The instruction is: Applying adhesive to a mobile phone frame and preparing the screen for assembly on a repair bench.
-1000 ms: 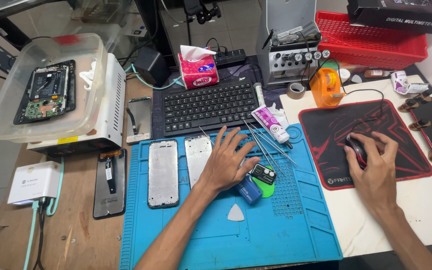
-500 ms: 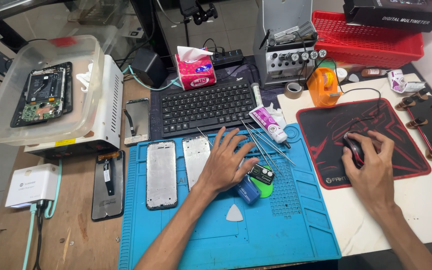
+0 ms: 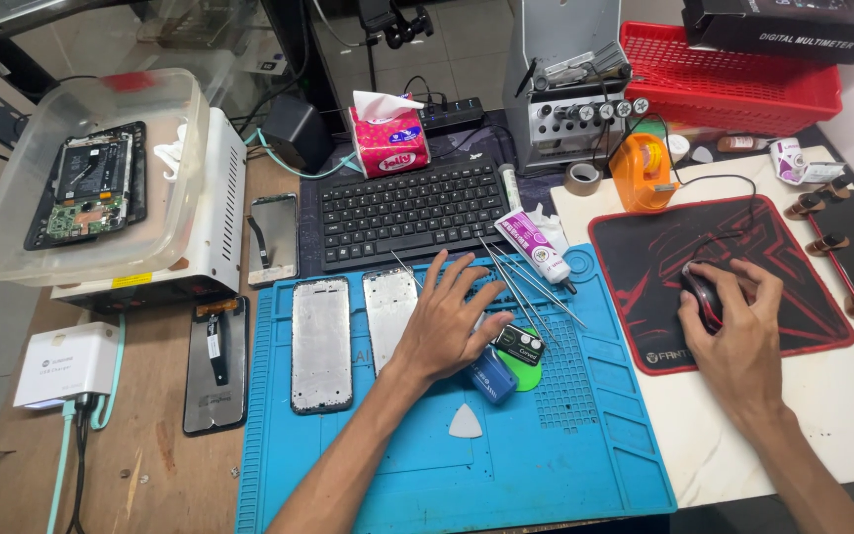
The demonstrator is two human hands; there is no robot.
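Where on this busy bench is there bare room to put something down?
The near part of the blue silicone work mat, beyond the white triangular pick, looks bare, as does the white tabletop in front of the black-and-red mouse pad. Around the left hand it is crowded: metal phone frames, tweezers, glue tube.

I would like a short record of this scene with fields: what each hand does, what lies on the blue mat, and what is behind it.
left hand: left hand rests flat, fingers spread, on the blue mat
right hand: right hand covers a black mouse on the red-and-black mouse pad
on mat: two phone frames, white triangular pick, tweezers, glue tube
behind mat: black keyboard, pink tissue pack
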